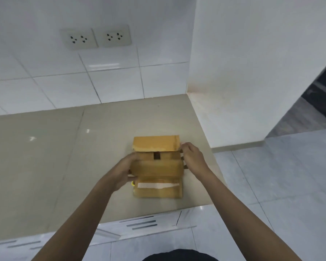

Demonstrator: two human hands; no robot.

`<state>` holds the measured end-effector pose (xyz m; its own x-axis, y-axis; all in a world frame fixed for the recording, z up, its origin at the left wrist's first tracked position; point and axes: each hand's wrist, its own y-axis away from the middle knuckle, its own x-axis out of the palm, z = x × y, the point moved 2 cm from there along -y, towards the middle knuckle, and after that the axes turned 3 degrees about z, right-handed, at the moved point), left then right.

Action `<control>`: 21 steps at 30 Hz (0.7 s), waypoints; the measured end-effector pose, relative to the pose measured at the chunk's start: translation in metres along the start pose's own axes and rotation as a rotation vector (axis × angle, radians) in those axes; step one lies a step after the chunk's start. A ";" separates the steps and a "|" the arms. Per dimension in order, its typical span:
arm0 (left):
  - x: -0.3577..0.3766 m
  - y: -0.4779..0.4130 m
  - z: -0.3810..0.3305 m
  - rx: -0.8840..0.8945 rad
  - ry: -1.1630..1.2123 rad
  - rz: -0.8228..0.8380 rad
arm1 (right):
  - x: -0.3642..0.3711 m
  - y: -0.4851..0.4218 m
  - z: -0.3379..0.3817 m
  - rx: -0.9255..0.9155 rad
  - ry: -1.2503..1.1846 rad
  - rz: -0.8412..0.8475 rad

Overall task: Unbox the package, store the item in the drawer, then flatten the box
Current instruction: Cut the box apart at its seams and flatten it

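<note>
A small brown cardboard box [157, 167] stands on the beige countertop [64, 157] near its right end. Its far flap is folded back and lies open; the near flap is bent toward me and carries a torn strip of white tape. A dark gap shows between the inner flaps; what lies inside is hidden. My left hand [123, 171] grips the box's left side. My right hand [193, 157] holds the right side, fingers at the top edge. A small yellow thing [133, 183] peeks out by my left hand. The drawer fronts [139, 224] sit below the counter edge.
White tiled wall with two double sockets [95, 37] rises behind the counter. A white wall [252, 72] stands just right of the box, where the counter ends. Grey floor tiles lie below to the right, with a dark doorway [320, 95] beyond.
</note>
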<state>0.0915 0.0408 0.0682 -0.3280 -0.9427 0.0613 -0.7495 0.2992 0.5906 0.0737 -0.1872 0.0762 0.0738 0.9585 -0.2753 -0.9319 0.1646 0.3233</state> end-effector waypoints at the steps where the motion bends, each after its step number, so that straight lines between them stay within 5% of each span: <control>1: 0.000 0.004 0.003 0.033 -0.015 0.086 | 0.001 -0.004 -0.001 0.040 0.051 0.038; 4: 0.002 0.011 0.017 0.069 -0.137 0.208 | 0.007 -0.012 -0.003 0.097 0.189 0.118; 9: 0.018 0.010 0.031 0.066 -0.564 0.068 | 0.045 -0.009 -0.008 -0.020 0.699 0.002; 11: 0.020 0.009 0.030 0.127 -0.562 0.053 | 0.055 -0.009 -0.011 -0.059 0.835 -0.055; 15: 0.017 0.005 0.016 0.122 -0.510 -0.129 | 0.044 -0.012 -0.008 -0.077 0.568 -0.023; 18: 0.020 -0.005 0.001 0.001 -1.005 -0.386 | 0.026 -0.014 -0.001 0.026 0.276 0.084; 21: 0.036 -0.014 -0.011 -0.169 -1.325 -0.461 | 0.003 -0.022 0.001 0.119 0.140 0.137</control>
<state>0.0964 0.0013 0.0706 -0.4364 -0.0861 -0.8956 -0.8901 -0.1038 0.4437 0.0948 -0.1877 0.0692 -0.1079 0.9336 -0.3418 -0.8809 0.0696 0.4682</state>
